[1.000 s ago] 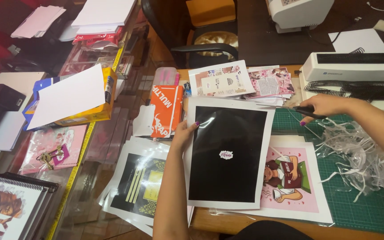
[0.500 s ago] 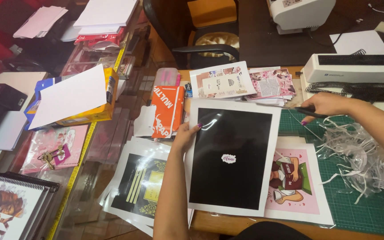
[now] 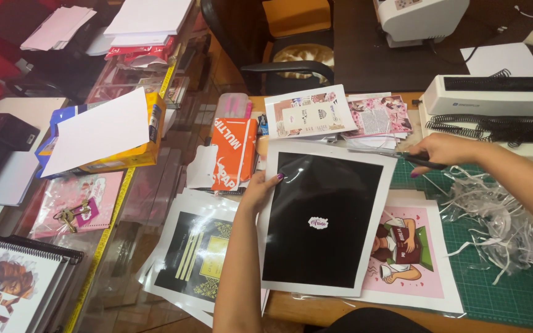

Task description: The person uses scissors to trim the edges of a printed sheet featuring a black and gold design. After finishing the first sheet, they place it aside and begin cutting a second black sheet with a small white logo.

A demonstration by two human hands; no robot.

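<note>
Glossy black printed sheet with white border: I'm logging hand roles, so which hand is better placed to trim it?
Right hand: it has the scissors at the sheet's top edge; left hand steadies it.

— What carries everything at the lower right of the frame?
— A wooden table (image 3: 291, 308), mostly covered. A green cutting mat (image 3: 513, 296) lies on it, strewn with plastic shreds (image 3: 501, 216).
— And toward the top?
— A white binding machine (image 3: 495, 98) with black spiral coils (image 3: 488, 126), beside overlapping printed sheets (image 3: 340, 114).
</note>
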